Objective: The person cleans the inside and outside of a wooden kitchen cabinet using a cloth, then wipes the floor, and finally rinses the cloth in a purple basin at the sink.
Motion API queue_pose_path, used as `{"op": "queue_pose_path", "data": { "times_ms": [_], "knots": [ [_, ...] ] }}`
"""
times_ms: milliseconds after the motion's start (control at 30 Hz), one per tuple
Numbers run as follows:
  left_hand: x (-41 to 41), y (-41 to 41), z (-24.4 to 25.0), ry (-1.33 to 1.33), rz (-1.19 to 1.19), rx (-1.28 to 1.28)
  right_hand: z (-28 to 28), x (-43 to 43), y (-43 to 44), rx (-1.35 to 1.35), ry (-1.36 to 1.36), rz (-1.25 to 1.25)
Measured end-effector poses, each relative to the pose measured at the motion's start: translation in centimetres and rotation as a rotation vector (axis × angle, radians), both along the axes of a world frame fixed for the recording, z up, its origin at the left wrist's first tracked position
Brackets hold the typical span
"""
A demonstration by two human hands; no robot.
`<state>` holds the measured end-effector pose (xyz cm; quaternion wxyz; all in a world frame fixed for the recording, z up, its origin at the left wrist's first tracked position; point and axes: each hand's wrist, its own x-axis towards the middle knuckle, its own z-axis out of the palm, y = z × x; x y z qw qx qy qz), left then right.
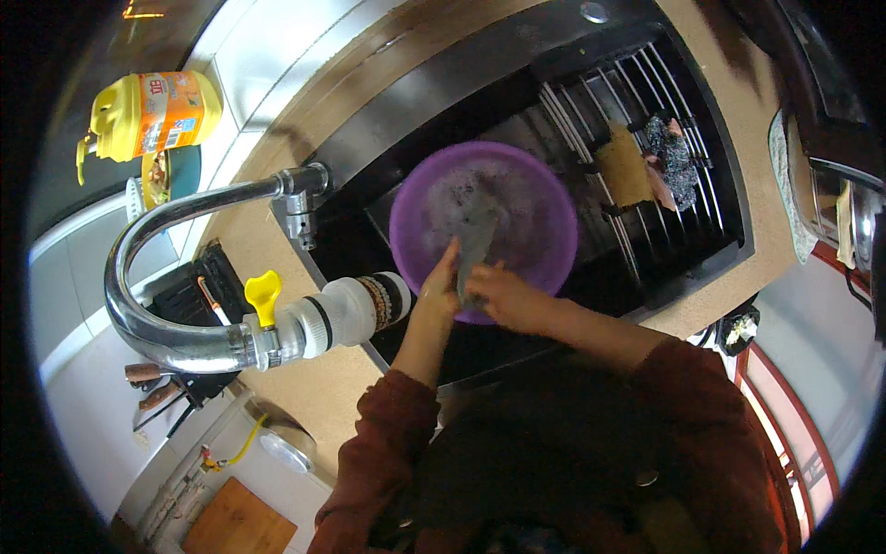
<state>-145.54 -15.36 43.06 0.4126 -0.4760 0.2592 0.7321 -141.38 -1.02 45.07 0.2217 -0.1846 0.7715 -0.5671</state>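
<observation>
A purple plastic basin stands in a dark sink, with sudsy water inside. Over the near side of the basin, my left hand holds a wet grey cloth by its near end. My right hand has its fingers curled on the same cloth from the right. The far end of the cloth hangs down toward the suds, blurred. Both sleeves are pushed up from the wrists.
A chrome faucet with a clear filter nozzle arches in at the left, close to my left forearm. On the metal rack at the right lie a tan sponge cloth and a dark scrubber. A yellow pump bottle stands upper left.
</observation>
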Motion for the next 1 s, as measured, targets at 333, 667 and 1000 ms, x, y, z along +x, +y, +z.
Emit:
{"op": "queue_pose_path", "data": {
  "times_ms": [333,667,1000],
  "knots": [
    [1.1,1.5,4.6,0.018,0.072,0.191,-5.5,-6.5,4.8,-0.281,-0.486,-0.462],
    [3.3,3.7,10.0,-0.086,0.636,0.466,-1.0,-1.7,-1.7,-1.707,-1.027,-0.562],
    [1.7,1.5,6.3,0.312,-0.609,-0.187,2.7,-8.1,-0.3,-0.028,-0.636,-0.411]
  ]
}}
